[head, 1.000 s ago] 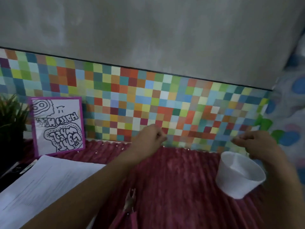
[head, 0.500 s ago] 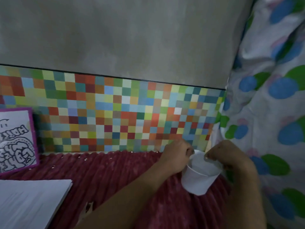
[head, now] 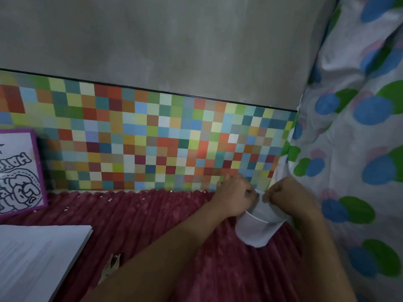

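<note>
Your left hand (head: pixel 234 196) and right hand (head: pixel 285 194) are both curled tight, knuckles up. Their fingertips meet over the far rim of the white paper cup (head: pixel 257 231). As far as the dim view shows, each hand pinches that rim, where a strip of the cup's white wall rises between them. I cannot see whether anything small is also caught in your fingers.

The cup sits at the far right corner of the tabletop (head: pixel 163 219), on its red ribbed cover. It is tipped so that its mouth faces you, and nothing shows inside it.

I judge the work on the cup to be in its early or middle part. You have the cup in hand, but its wall looks plain and uncut, and the shaping or filling is yet to come.

A few white specks (head: pixel 110 199) lie scattered along the far edge of the cover (perhaps material for the cup, perhaps only litter). A small hand tool (head: pixel 112 265) lies untouched near your left forearm, with a stack of paper (head: pixel 39 258) just left of it.

A purple-framed drawing (head: pixel 17 175) leans on the chequered panel (head: pixel 152 144), and spotted fabric (head: pixel 359 149) hangs at the right.
</note>
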Motion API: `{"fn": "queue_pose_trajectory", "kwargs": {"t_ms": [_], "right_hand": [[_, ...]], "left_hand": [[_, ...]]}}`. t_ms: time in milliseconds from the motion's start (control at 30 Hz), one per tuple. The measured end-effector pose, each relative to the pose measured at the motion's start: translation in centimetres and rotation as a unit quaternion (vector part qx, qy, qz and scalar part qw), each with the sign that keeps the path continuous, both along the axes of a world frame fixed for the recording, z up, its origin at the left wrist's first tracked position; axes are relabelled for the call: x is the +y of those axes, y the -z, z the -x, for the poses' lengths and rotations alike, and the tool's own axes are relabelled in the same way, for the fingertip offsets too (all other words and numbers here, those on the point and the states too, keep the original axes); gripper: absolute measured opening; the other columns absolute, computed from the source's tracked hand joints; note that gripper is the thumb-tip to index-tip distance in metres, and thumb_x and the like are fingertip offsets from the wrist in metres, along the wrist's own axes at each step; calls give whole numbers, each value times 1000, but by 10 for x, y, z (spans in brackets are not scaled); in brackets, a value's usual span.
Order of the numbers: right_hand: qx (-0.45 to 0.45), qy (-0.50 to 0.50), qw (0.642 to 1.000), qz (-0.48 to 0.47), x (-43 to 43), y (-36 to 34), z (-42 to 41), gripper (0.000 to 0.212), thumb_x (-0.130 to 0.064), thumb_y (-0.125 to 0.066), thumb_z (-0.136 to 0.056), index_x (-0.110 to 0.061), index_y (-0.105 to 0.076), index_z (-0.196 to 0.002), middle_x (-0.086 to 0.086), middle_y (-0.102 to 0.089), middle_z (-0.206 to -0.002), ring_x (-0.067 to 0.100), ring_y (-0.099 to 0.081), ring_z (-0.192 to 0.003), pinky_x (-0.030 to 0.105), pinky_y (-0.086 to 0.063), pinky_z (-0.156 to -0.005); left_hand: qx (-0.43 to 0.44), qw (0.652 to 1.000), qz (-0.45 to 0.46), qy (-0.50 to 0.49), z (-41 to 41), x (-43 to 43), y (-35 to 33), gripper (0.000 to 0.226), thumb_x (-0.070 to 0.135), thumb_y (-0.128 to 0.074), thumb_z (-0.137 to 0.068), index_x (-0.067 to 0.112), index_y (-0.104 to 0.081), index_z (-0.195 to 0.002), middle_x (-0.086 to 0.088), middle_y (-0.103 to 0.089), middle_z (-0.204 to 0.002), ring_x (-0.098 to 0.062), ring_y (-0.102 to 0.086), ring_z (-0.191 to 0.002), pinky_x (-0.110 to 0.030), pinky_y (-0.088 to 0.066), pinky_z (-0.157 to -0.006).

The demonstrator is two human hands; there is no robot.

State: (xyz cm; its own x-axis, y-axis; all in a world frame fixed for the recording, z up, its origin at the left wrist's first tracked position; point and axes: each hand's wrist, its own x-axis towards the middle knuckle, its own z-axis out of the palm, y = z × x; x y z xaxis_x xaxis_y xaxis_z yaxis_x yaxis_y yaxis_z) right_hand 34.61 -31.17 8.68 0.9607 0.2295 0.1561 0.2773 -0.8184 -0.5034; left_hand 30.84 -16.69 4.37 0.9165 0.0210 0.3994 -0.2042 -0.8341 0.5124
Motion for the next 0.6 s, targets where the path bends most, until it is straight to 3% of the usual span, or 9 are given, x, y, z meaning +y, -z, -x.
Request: {"fn": "queue_pose_trajectory", "kwargs": {"t_ms": [100, 233, 300, 367, 467, 533, 600], "right_hand": [[-4, -11, 1000, -6, -2, 8, 3, 13, -1, -65, -80, -1, -78, -76, 12, -75, -79, 24, -68, -77, 22, -47, -56], [-39, -7, 999, -26, -3, 14, 5, 15, 4, -62, -79, 4, -76, -75, 17, -74, -80, 27, -69, -79, 13, -40, -52], [-55, -10, 998, -15, -3, 13, 5, 16, 3, -60, -79, 3, -76, -76, 16, -74, -80, 26, -69, -79, 15, -41, -53], [-64, -16, 998, -9, -3, 12, 6, 19, 3, -59, -80, -1, -77, -77, 11, -75, -80, 21, -67, -75, 15, -41, -54], [-81, -28, 996, -3, -1, 9, 9, 22, 4, -59, -82, -6, -78, -81, 4, -74, -80, 4, -57, -63, 12, -35, -51], [-90, -29, 996, 7, 1, 7, 12, 24, 6, -57, -82, -6, -78, -79, 6, -73, -79, 0, -53, -60, 11, -36, -51], [-120, -28, 992, 13, 9, 5, 15, 25, 8, -57, -78, -5, -77, -80, 11, -74, -86, 10, -58, -63, 22, -44, -59]], "left_hand": [[-17, 1000, -18, -17, 2, -3, -1, 27, 28, -53, -93, 11, -74, -96, -1, -55, -122, -25, -38, -117, -42, -33, -93], [-52, 998, -1, -43, 0, -5, 1, 9, 25, -70, -81, 18, -76, -79, 6, -54, -117, -20, -38, -117, -36, -33, -89], [-49, 998, 29, -42, 0, -5, -1, 5, 24, -77, -75, 22, -73, -77, 5, -53, -117, -19, -38, -119, -37, -35, -96], [-29, 998, 55, -31, -1, -5, -2, 16, 28, -80, -72, 23, -71, -83, 3, -53, -120, -19, -36, -121, -41, -36, -100], [-47, 993, 107, -20, 0, -4, -3, 15, 32, -78, -75, 20, -74, -84, 1, -59, -115, -21, -39, -120, -38, -36, -98], [-58, 995, 81, -11, 1, -2, -2, 14, 26, -69, -84, 18, -76, -93, -1, -59, -119, -23, -39, -119, -34, -33, -96], [-59, 998, 36, 4, 3, 3, -2, 24, 14, -59, -89, 15, -71, -110, -5, -54, -130, -25, -39, -123, -35, -32, -101]]}}
